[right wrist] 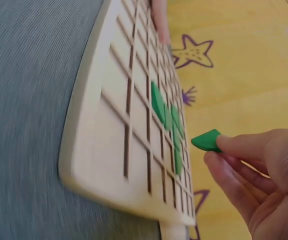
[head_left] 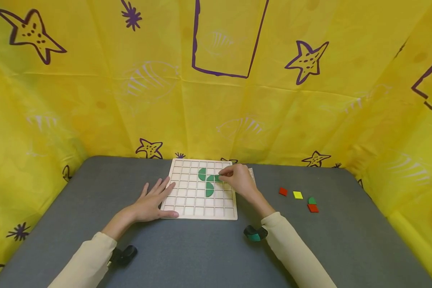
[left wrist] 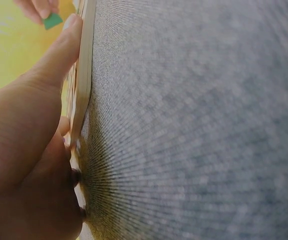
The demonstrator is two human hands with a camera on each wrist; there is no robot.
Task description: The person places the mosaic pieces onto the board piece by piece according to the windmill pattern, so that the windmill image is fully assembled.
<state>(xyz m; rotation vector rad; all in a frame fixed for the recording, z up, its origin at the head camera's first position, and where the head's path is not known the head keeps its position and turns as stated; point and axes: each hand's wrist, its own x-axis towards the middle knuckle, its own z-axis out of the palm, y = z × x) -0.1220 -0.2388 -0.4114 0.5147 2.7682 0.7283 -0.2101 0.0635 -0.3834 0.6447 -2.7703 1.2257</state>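
A pale wooden board (head_left: 180,210) with a raised square grid lies on the grey table. Several green tiles with curved edges (head_left: 209,189) sit in its middle cells, some paired into half-round shapes. Between thumb and fingertips, my right hand (head_left: 240,181) pinches a green quarter-round tile (right wrist: 206,141); the right wrist view shows it held off the grid surface. My left hand (head_left: 147,205) rests along the board's left side with fingers spread, fingertips over the edge and the thumb (left wrist: 59,55) at the near left corner.
Right of the board lie a red tile (head_left: 283,191), a yellow tile (head_left: 297,195), a green tile (head_left: 312,200) and another red tile (head_left: 313,208). Part of a second pale piece (head_left: 251,172) shows past the board's right edge. A yellow patterned cloth (head_left: 201,112) hangs behind the table.
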